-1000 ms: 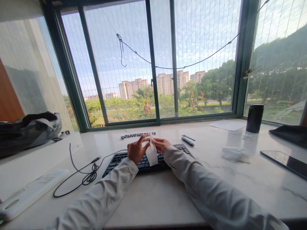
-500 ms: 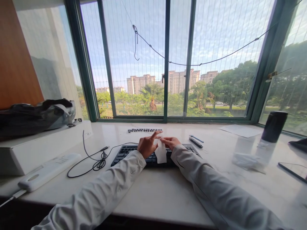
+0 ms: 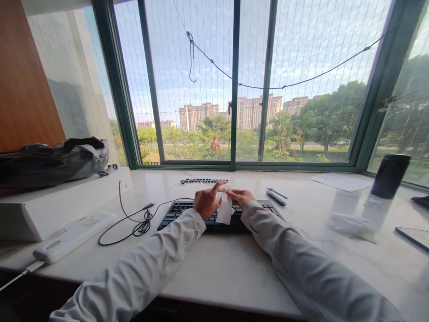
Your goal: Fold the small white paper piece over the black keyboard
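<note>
My left hand (image 3: 206, 202) and my right hand (image 3: 241, 197) meet above a black keyboard (image 3: 181, 210) on the white marble sill. Between them hangs a small white wipe (image 3: 225, 210), pinched at its top by the fingers of both hands. The left index finger points out toward the right hand. A strip of black keys (image 3: 201, 181) lies just beyond the keyboard, near the window.
A black cable (image 3: 139, 226) is coiled left of the keyboard, beside a white power strip (image 3: 72, 235) and a white box (image 3: 63, 201) bearing a dark bag (image 3: 50, 161). Two pens (image 3: 275, 196), a crumpled tissue (image 3: 348, 223), a black cup (image 3: 390, 175), paper (image 3: 340, 182) and a phone (image 3: 414, 238) lie to the right.
The camera view has swung left and tilted up a little. Both hands stay over the keyboard, still holding the white wipe; the left index finger now sticks out.
</note>
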`<state>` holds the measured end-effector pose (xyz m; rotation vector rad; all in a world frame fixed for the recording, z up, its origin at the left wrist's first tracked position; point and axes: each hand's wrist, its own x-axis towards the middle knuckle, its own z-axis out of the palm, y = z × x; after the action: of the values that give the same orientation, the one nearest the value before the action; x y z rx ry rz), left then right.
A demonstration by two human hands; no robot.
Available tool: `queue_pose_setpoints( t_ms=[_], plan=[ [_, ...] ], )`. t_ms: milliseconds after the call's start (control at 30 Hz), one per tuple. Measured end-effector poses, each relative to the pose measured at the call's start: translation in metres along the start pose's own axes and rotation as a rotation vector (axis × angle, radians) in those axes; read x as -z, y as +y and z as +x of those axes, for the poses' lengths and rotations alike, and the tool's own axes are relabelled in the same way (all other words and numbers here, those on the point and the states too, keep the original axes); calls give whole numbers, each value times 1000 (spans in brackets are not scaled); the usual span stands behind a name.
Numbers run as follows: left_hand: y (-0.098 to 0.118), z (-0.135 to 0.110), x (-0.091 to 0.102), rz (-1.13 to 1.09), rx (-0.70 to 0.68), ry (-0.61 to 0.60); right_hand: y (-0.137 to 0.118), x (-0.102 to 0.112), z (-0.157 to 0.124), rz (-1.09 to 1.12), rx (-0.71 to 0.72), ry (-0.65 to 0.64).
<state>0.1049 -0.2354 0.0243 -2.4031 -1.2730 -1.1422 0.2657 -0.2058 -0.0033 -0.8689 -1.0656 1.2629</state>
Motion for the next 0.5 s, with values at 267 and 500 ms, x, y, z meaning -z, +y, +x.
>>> queue_pose_setpoints(
  t_ms=[267,500],
  plan=[
    [-1,0,-1,2,-1,12,1,3,0,-49,41,88],
    [-1,2,1,-17,-4,65,-3,-5,-2,145,-18,58]
  ],
)
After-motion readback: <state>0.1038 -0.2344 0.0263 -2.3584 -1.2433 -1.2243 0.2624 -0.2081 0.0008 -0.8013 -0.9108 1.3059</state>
